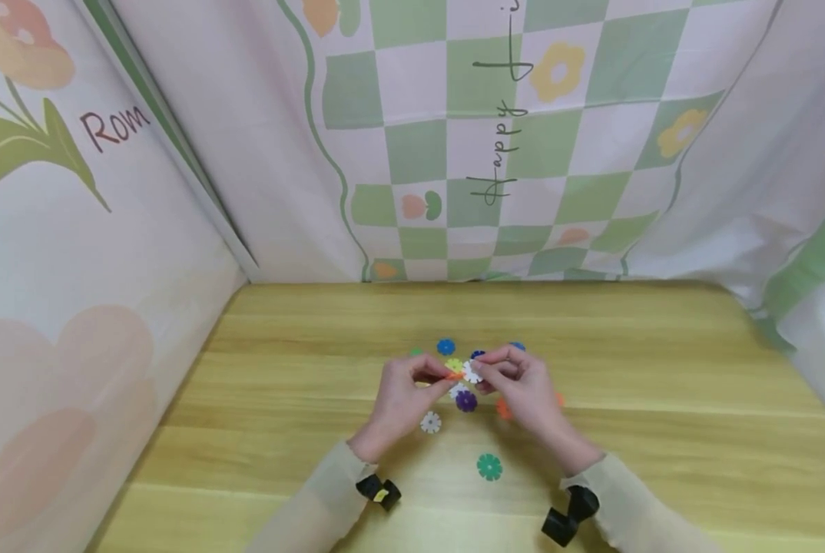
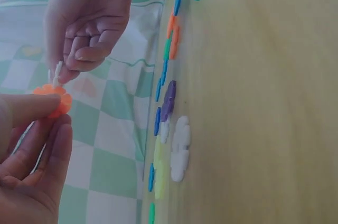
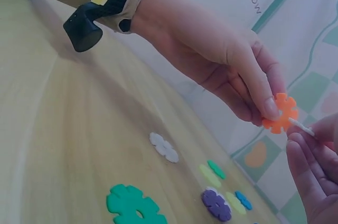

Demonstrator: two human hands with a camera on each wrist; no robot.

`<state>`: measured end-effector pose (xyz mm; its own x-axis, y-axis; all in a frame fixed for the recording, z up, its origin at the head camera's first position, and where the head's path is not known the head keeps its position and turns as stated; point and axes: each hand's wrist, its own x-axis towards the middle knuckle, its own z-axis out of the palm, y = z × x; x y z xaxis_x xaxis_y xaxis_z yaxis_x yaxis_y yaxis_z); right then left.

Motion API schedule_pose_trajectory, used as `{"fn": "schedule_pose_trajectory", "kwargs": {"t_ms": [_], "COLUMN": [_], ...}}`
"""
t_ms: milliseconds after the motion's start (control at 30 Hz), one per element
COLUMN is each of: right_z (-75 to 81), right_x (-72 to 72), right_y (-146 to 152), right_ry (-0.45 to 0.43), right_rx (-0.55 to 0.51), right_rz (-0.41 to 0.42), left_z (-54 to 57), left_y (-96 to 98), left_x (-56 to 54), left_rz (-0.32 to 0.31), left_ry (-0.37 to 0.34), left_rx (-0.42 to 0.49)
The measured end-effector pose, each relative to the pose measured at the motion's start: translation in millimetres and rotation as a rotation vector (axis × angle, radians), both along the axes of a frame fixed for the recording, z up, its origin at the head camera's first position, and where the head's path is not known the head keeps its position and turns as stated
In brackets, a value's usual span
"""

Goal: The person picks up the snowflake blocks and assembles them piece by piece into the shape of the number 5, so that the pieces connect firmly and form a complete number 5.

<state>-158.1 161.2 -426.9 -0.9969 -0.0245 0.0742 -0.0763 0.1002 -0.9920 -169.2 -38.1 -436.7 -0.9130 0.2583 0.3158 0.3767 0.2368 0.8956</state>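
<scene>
as i watch from afar through the head camera, a green-and-white checked cloth (image 1: 482,146) hangs behind a wooden table (image 1: 233,438), and two pale sleeves (image 1: 316,499) reach over it, a black device (image 1: 570,516) at the right wrist. above the surface i see the left hand (image 1: 402,395) and the right hand (image 1: 528,388) facing each other, just beside one another. i have the left thumb and fingers clamped on an orange disc (image 3: 288,112), notched like a flower, and the right ones pinched together on a white disc (image 1: 472,372). their edges meet between the fingertips; i cannot tell whether one is slotted into the other. below, on the wood, a green disc (image 1: 489,467) lies flat nearest my viewpoint, well apart from the others. a purple disc (image 1: 465,401) partly covers another white piece (image 1: 456,392), a greyish disc (image 1: 430,422) sits near the left wrist, and a blue disc (image 1: 445,347) rests beyond the hands.
</scene>
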Motion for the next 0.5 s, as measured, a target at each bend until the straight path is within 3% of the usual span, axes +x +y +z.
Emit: {"fn": "schedule_pose_trajectory", "kwargs": {"t_ms": [167,267,500], "right_z": [-1.3,-3.4,-0.8], "right_x": [0.7,-1.7,-9.9], "right_y": [-3.2,1.4,27.4], "right_ry": [0.013,0.023,0.124], "right_rx": [-0.035,-0.021,0.197], "right_rz": [-0.008,0.031,0.202], "left_z": [0.9,1.7,6.6], "left_y": [1.4,0.9,2.2], "left_x": [-0.8,-2.8,-10.8], "left_rz": [-0.002,-0.025,-0.073], "left_ry": [0.020,0.013,-0.055], "left_rx": [0.011,0.008,-0.020]}}
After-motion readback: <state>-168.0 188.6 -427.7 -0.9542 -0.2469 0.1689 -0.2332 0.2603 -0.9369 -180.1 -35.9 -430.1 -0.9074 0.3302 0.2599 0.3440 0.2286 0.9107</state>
